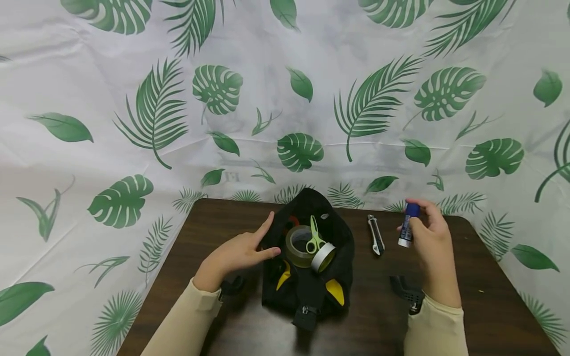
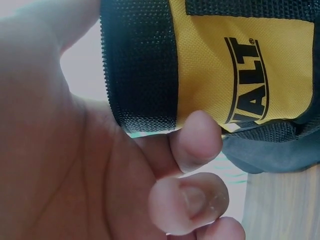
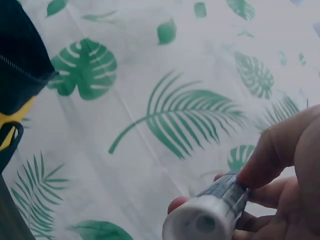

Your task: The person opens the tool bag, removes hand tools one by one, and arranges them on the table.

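A black and yellow tool bag [image 1: 307,291] stands unzipped on the table. My left hand [image 1: 236,254] holds its left side, the thumb over the rim; in the left wrist view, curled fingers lie against the yellow panel [image 2: 210,75]. Inside the bag are a brown tape roll [image 1: 294,252], green scissors [image 1: 314,235], a white tape roll [image 1: 323,257] and something red [image 1: 291,223], partly hidden. Right of the bag, my right hand [image 1: 434,237] pinches a blue and white glue stick [image 1: 407,225] above the table, its white end [image 3: 195,220] towards the right wrist camera.
A utility knife [image 1: 376,235] lies on the dark wooden table [image 1: 365,316] between the bag and my right hand. Behind the table hangs a white leaf-print cloth [image 1: 262,94]. Black wrist mounts [image 1: 407,291] are strapped at my cuffs.
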The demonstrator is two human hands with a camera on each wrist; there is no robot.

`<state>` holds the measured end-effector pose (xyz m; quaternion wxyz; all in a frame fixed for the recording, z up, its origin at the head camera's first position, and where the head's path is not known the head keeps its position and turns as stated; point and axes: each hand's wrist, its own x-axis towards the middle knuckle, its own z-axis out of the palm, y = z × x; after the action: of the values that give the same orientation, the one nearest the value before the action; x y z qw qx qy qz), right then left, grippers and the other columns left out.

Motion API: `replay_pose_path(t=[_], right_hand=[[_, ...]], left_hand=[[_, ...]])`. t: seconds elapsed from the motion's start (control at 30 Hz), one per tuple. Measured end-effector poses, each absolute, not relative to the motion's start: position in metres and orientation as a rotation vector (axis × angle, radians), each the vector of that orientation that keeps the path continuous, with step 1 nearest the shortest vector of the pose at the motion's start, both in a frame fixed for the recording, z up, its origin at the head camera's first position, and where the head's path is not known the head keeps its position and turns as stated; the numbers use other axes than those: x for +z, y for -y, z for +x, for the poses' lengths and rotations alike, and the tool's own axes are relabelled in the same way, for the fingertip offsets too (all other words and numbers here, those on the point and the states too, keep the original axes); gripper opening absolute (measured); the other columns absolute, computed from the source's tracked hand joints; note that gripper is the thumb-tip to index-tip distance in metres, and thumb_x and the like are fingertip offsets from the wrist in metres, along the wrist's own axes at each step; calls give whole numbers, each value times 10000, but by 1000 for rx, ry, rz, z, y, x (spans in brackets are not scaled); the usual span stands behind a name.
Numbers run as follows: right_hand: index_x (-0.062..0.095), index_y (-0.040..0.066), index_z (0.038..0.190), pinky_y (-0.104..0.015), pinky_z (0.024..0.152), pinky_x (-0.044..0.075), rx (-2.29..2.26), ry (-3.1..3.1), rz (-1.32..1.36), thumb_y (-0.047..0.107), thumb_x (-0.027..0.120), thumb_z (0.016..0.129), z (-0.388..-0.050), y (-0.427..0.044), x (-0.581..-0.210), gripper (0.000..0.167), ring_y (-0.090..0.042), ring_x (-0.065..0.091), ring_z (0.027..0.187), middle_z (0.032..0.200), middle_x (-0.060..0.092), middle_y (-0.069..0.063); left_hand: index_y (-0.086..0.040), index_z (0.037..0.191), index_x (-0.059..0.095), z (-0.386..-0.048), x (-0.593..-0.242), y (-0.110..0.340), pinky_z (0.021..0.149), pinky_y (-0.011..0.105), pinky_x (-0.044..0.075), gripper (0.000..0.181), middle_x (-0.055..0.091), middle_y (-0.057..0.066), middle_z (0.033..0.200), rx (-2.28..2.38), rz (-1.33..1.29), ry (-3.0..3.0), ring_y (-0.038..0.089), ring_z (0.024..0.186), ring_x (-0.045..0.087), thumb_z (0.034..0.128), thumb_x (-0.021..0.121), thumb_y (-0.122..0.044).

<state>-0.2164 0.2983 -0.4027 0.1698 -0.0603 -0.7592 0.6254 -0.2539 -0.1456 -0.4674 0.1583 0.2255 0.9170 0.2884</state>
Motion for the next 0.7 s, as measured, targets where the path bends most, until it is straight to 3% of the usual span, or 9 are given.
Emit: replay_pose_path(t=[0.17, 0.37, 0.5, 0.7], right_hand=[[420, 98, 1650, -190, 660, 561, 1577, 2301, -228, 98, 554, 1088, -223, -308, -409, 577, -54, 635, 881, 1261, 562, 88], [471, 50, 1522, -189, 639, 491, 1353, 2375, -347, 189, 706, 1056, -237, -325, -432, 540, 9, 574, 853, 1348, 603, -43], [515, 57, 1505, -189, 632, 505, 1292, 2448, -329, 214, 700, 1070, -246, -339, -454, 497, 39, 566, 833, 1404, 622, -172], [528, -14, 1503, -198, 670, 493, 1363, 2525, -290, 71, 605, 1054, -261, -353, -486, 463, 11, 543, 835, 1405, 621, -262]], left_hand=[[-418, 1749, -76, -255, -468, 146, 1117, 551, 547, 1036, 738, -48, 960, 830, 648, -2628, 188, 1085, 750, 1006, 534, -806], [-442, 1735, -102, -255, -469, 146, 1107, 548, 553, 1035, 728, -51, 935, 829, 649, -2625, 175, 1056, 747, 1004, 530, -811], [-467, 1721, -120, -255, -469, 146, 1112, 543, 550, 1027, 728, -50, 932, 828, 643, -2619, 172, 1055, 747, 1005, 532, -809], [-438, 1740, -87, -254, -469, 146, 1114, 548, 551, 1032, 748, -41, 991, 834, 637, -2620, 178, 1078, 750, 1004, 533, -809]])
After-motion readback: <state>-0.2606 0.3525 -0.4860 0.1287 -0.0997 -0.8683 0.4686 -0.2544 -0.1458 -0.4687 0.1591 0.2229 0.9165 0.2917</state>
